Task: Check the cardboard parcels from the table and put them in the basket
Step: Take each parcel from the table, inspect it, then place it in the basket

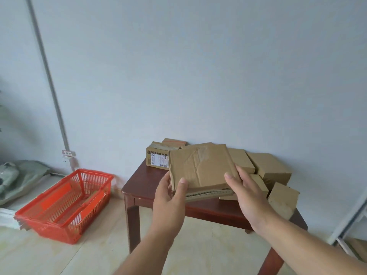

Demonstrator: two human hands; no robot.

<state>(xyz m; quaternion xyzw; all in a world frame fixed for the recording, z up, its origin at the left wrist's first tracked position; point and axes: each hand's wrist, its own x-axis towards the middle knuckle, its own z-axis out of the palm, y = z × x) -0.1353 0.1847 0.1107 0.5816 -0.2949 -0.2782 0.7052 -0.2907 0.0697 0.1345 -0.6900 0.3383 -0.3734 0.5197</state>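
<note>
I hold a flat cardboard parcel (200, 167) tilted up above the dark wooden table (143, 183). My left hand (170, 197) grips its lower left corner with the thumb on the top face. My right hand (246, 193) holds its right edge, thumb on top. Several more cardboard parcels remain on the table: one with a printed label (156, 158) at the back left and plain ones (272, 167) at the right. An orange plastic basket (63, 203) stands on the floor to the table's left, with no parcel visible inside it.
A white wall runs right behind the table. A grey pipe (49, 80) goes down the wall at left. Greenish sacks (17, 175) lie on the floor at far left. A white frame (349, 219) leans at the right edge. Light floor lies in front.
</note>
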